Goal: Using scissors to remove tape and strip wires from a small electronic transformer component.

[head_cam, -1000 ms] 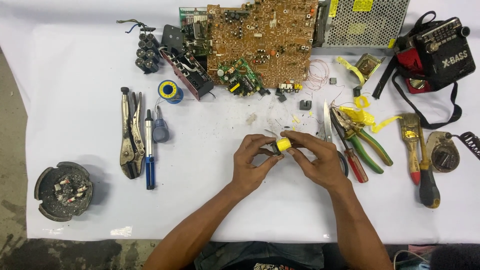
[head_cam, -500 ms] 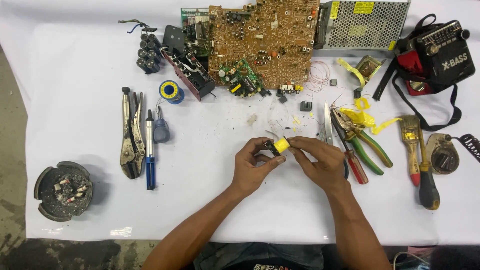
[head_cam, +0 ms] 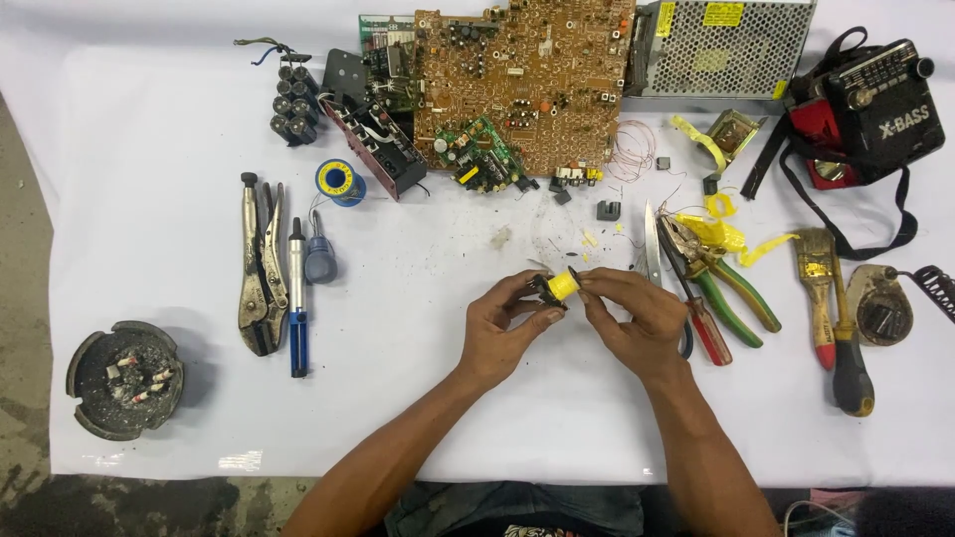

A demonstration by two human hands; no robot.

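Small yellow-taped transformer (head_cam: 559, 286), long axis roughly left-right, pinched between left hand (head_cam: 505, 333) fingertips and right hand (head_cam: 637, 320) fingertips; both closed on it, above white table (head_cam: 179, 159).

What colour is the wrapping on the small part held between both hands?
Yellow wrapping on a black part, clearest in the head view.

Both forearms are bare, with no sleeves, gloves or rings visible.

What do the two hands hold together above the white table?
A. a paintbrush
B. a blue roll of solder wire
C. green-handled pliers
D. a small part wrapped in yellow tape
D: the left hand and right hand pinch the small part wrapped in yellow tape between their fingertips.
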